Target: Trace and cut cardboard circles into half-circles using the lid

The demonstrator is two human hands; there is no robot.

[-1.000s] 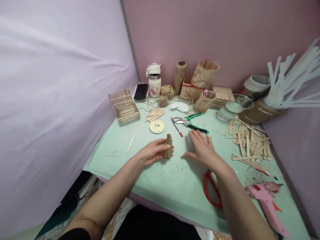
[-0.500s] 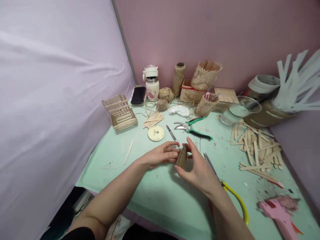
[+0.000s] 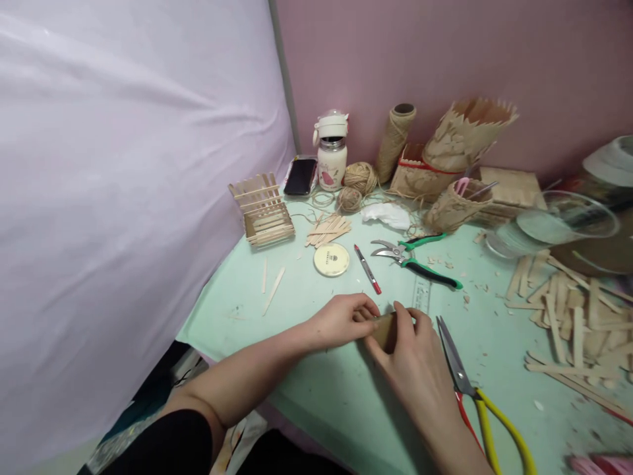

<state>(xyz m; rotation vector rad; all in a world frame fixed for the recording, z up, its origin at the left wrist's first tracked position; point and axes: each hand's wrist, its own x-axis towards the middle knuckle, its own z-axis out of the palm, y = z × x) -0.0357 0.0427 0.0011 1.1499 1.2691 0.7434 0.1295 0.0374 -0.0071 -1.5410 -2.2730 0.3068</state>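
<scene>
Between my hands, low over the near middle of the table, is a small brown piece that looks like cardboard (image 3: 386, 333). My right hand (image 3: 415, 346) grips it with the thumb on the near side and the fingers over its top edge. My left hand (image 3: 346, 321) has its curled fingers and thumb pinched on the piece's left end; the fingertips are partly hidden. Just beyond my hands lie a red-capped pen (image 3: 367, 269) and a clear ruler (image 3: 422, 293). Scissors (image 3: 462, 376) with yellow and red handles rest beside my right forearm.
Green-handled pruning shears (image 3: 408, 257), a round lid (image 3: 331, 260) and a pile of sticks (image 3: 329, 229) lie farther back. A stick basket (image 3: 267, 221) stands left, with a bottle (image 3: 332, 161) and twine balls (image 3: 360, 178) behind. Loose craft sticks (image 3: 576, 323) heap at right.
The view has shifted, so the table things sit differently in it. The brown piece has turned from upright edge-on to lying more across, and my left fingers have closed on its end.
</scene>
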